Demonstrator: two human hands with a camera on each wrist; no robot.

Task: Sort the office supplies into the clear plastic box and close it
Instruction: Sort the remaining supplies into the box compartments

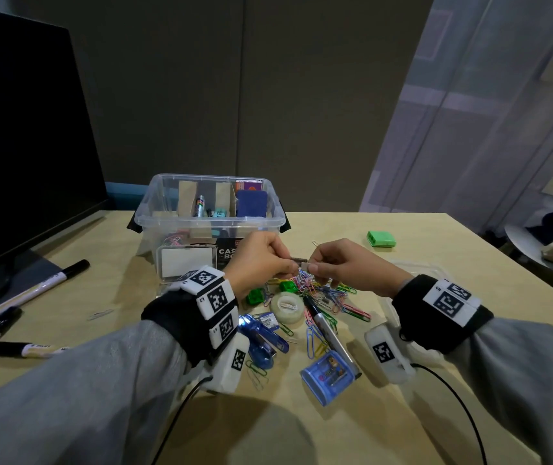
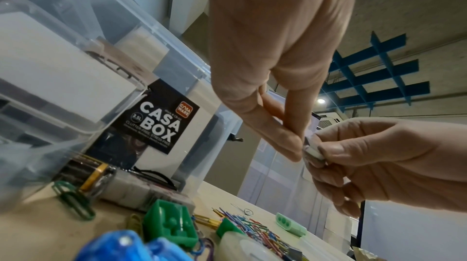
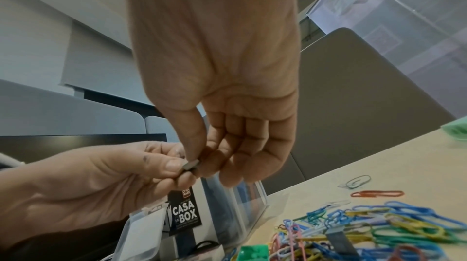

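Two hands, left [image 1: 261, 260] and right [image 1: 342, 266], both pinching one small metal strip [image 1: 299, 262], likely staples, above the paper clip pile [image 1: 318, 290], just in front of the open clear box [image 1: 208, 209] on the surface [image 1: 419, 243]. Easily snapped or dropped among the clips if squeezed unevenly. Plenty still unsorted, like the tape roll [image 1: 286, 307].

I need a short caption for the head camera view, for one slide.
Both hands, left hand and right hand, pinch a small metal strip above the paper clips, before the open clear plastic box.
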